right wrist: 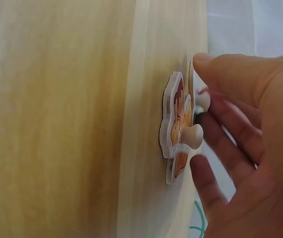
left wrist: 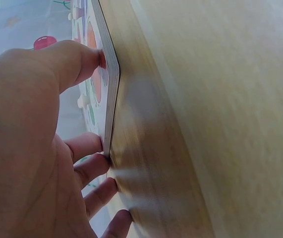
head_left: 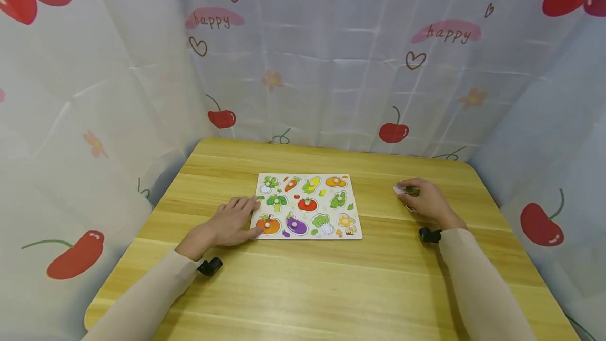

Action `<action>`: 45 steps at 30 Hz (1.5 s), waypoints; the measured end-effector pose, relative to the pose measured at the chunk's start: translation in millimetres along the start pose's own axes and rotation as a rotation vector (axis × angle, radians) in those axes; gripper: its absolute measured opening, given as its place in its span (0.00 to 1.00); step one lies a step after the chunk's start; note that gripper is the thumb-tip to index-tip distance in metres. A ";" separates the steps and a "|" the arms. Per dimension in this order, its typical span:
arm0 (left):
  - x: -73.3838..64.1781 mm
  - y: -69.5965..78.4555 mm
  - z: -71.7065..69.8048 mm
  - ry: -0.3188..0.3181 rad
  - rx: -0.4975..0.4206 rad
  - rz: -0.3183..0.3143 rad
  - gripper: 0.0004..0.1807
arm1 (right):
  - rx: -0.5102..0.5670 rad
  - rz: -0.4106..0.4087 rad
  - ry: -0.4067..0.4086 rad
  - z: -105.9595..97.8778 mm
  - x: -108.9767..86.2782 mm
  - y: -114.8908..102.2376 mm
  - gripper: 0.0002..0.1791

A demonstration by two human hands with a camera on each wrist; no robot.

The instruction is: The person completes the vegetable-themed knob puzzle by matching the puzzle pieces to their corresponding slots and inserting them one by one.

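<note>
A vegetable puzzle board [head_left: 293, 213] lies flat on the table. My left hand [head_left: 232, 222] rests at its left edge, thumb on the near corner and the other fingers spread along the side. Wooden knobs stand on most of its pictures; the leafy vegetable [head_left: 323, 223] and mushroom [head_left: 346, 223] pictures show none. To the right of the board, my right hand [head_left: 428, 201] pinches a white-and-green knobbed puzzle piece [head_left: 400, 190], partly hidden by the fingers. Under that hand, in the right wrist view, a mushroom puzzle piece [right wrist: 173, 116] with a wooden knob lies on the table.
The wooden table [head_left: 303, 283] has rounded corners. A white curtain [head_left: 322, 67] printed with cherries and hearts hangs behind it and on both sides. Each wrist wears a small black camera, such as the left camera [head_left: 210, 266].
</note>
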State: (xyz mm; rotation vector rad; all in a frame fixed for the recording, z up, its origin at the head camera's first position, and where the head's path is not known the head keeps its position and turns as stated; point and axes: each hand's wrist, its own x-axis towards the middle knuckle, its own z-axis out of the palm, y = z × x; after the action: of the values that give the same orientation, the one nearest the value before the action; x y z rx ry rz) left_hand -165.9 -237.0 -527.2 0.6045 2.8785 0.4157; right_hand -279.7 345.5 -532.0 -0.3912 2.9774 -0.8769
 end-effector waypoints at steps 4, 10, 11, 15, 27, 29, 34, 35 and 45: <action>0.3 0.7 0.0 0.000 -0.004 -0.001 0.46 | 0.048 0.003 -0.013 2.2 -0.7 1.8 0.24; 0.4 1.6 -0.5 -0.002 -0.010 0.002 0.46 | 0.055 0.037 0.037 1.8 -3.5 3.4 0.26; 0.5 1.9 -0.7 -0.002 -0.009 0.002 0.46 | 0.051 0.046 0.044 1.6 -3.7 3.5 0.26; 1.3 2.6 -1.4 -0.004 -0.007 0.003 0.45 | 0.038 0.061 0.067 2.3 -3.1 6.4 0.25; 1.7 2.7 -3.5 0.003 -0.005 0.012 0.44 | -0.006 0.039 0.142 4.6 2.0 0.9 0.14; 2.0 2.8 -3.7 0.003 -0.004 0.012 0.44 | -0.012 0.034 0.146 4.2 2.1 -0.9 0.13; 3.1 2.4 -3.7 0.002 0.000 0.011 0.44 | -0.002 0.036 0.133 4.1 3.0 -3.7 0.13; 3.2 2.4 -3.8 0.003 0.001 0.011 0.44 | -0.001 0.037 0.135 4.4 3.0 -4.4 0.12; -1.4 2.1 -1.6 -0.004 0.013 -0.001 0.45 | -0.005 -0.011 0.160 5.9 1.4 -19.7 0.14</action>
State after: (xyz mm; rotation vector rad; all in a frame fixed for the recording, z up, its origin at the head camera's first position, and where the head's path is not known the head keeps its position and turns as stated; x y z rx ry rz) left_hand -164.2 -236.2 -525.0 0.6059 2.8796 0.3949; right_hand -276.0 326.0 -526.4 -0.3545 3.1254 -0.9458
